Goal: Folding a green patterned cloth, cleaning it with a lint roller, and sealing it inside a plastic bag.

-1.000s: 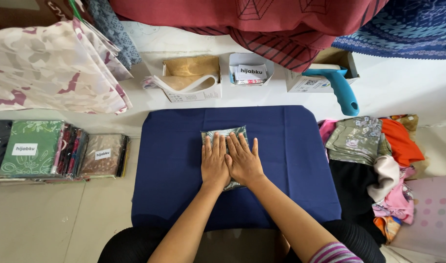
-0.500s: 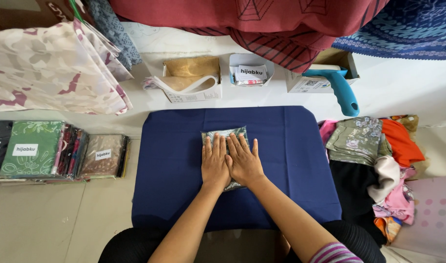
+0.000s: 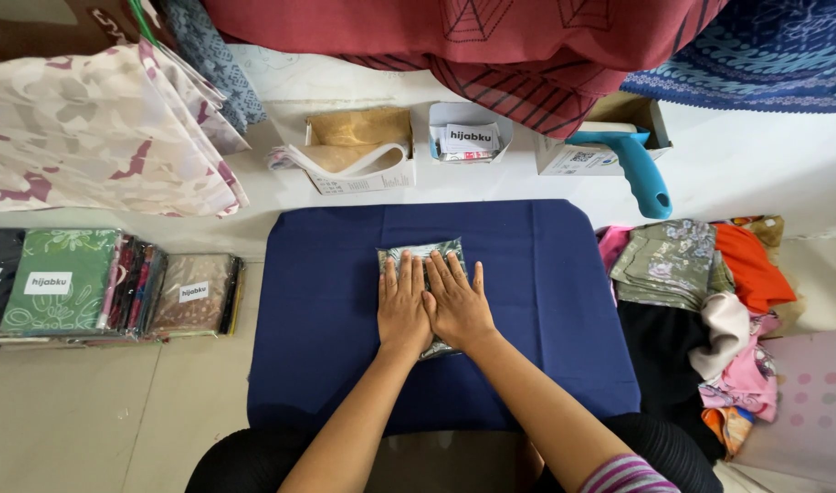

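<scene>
On the navy pad (image 3: 326,310), both hands (image 3: 431,306) press a folded patterned cloth (image 3: 422,253), fingers (image 3: 409,274) flat, slightly apart.

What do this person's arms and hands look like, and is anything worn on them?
Both forearms are bare, and the left hand and right hand wear no gloves; no rings or watch show. Near the right upper arm, the edge of a striped sleeve in pink, white and dark bands shows.

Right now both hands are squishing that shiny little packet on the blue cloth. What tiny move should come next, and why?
Probably slide both palms outward to smooth it. The left hand and right hand lie flat, side by side, on the clear packet of folded patterned cloth, which rests on the navy cloth. Only its top edge shows, so pressing from the middle out seems sensible.
</scene>
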